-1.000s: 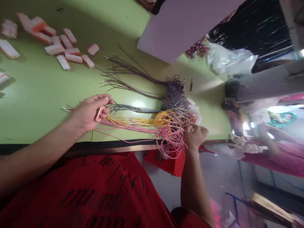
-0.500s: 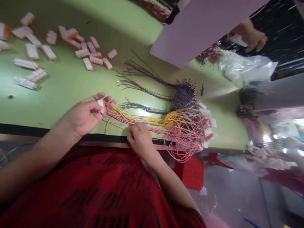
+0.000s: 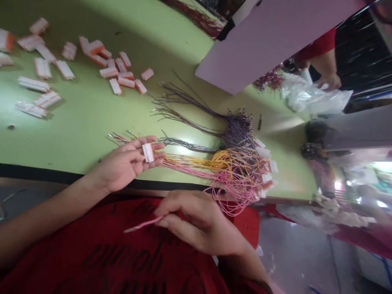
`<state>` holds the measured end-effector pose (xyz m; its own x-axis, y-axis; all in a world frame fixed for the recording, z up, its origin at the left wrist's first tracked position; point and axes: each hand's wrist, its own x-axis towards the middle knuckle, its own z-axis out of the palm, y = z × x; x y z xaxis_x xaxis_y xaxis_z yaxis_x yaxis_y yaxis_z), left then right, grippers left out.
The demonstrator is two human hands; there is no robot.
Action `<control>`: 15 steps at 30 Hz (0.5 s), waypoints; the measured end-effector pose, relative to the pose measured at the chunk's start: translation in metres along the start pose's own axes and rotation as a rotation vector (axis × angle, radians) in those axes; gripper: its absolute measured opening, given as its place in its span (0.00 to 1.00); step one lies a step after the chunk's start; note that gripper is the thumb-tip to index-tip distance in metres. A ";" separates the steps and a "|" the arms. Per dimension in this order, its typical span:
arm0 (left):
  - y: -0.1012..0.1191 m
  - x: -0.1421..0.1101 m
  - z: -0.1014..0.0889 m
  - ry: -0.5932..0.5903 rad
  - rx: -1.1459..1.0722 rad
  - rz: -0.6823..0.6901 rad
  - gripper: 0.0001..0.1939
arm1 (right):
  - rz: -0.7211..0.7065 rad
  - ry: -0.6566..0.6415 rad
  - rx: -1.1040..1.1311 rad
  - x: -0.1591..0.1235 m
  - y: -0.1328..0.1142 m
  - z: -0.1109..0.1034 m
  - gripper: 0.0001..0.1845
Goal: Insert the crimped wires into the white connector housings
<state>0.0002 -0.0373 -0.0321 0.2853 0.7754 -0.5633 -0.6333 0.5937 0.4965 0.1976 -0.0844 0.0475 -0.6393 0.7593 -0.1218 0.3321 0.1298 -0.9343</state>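
Note:
My left hand (image 3: pixel 121 167), palm up, holds a small white-and-orange connector housing (image 3: pixel 148 152) between thumb and fingers over the table's near edge. Closer to my body, my right hand (image 3: pixel 196 220) pinches a pink wire (image 3: pixel 146 223), whose metal-tipped end points left. Pink wires (image 3: pixel 190 169) and yellow wires (image 3: pixel 186 160) run along the table beyond my right hand, and some of their tips show behind my left hand. Alongside them lie grey wires (image 3: pixel 186 143) and dark purple wires (image 3: pixel 205 102).
Several white-and-orange connector housings (image 3: pixel 43 67) are scattered at the left of the green table (image 3: pixel 92 110). More connectors (image 3: pixel 266 177) sit at the bundle's right end. A lilac panel (image 3: pixel 245 49) stands at the back. Another person's hand (image 3: pixel 332 81) is near a clear plastic bag (image 3: pixel 312 94).
My right hand has come off the wire bundle toward my body with a pink wire. My left hand has shifted right and turned, showing the connector's white face.

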 end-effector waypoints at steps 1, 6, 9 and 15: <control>-0.005 0.001 0.000 -0.018 0.004 -0.032 0.22 | 0.013 0.035 0.074 0.009 0.006 0.006 0.04; -0.016 0.003 -0.010 -0.091 0.086 -0.042 0.16 | 0.268 0.501 0.106 0.028 0.056 0.012 0.03; -0.016 0.002 -0.018 -0.137 0.252 0.000 0.11 | 0.287 0.569 0.008 0.023 0.071 0.004 0.04; -0.015 0.000 -0.019 -0.186 0.430 0.142 0.09 | 0.235 0.619 -0.164 0.015 0.068 0.000 0.06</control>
<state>-0.0042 -0.0498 -0.0521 0.3663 0.8573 -0.3617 -0.3322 0.4836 0.8098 0.2104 -0.0641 -0.0183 -0.0386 0.9977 -0.0552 0.5456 -0.0252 -0.8377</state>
